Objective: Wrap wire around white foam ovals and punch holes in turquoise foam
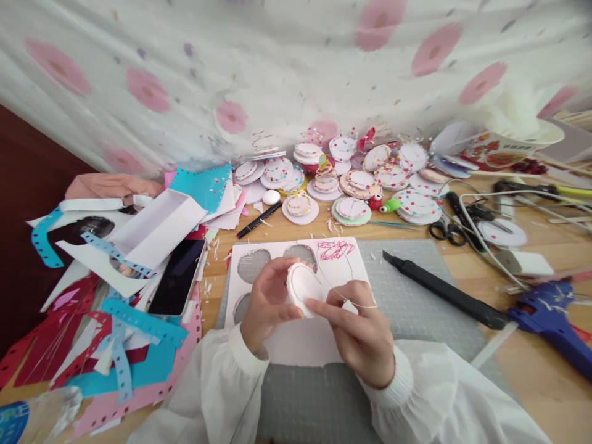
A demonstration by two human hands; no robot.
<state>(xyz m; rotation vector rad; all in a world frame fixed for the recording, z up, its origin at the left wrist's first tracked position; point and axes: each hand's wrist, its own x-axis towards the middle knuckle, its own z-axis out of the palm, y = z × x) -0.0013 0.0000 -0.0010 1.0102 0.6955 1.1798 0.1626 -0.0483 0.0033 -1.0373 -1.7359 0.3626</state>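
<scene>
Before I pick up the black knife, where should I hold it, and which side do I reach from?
Hold the black knife by its thick handle end, probably reaching down from the near right. It lies slanted, mostly on the gray mat, its narrow tip pointing away to the left, and the handle end sits beside the blue glue gun.

Mat (309, 401) is mid-table, sheet of paper (296, 345) on it, and a paper circle (298, 290) between the left hand (266, 305) and right hand (361, 333) above that. Knife (444, 291) crosses the mat's right edge, glue gun (539, 314) just beyond. Phone (178, 277) and scraps (152, 324) on the left. Behind the mat: marker (259, 220), circle stacks (351, 209), then the curtain (287, 68). Bowl's (485, 154) back right, folks.
</scene>
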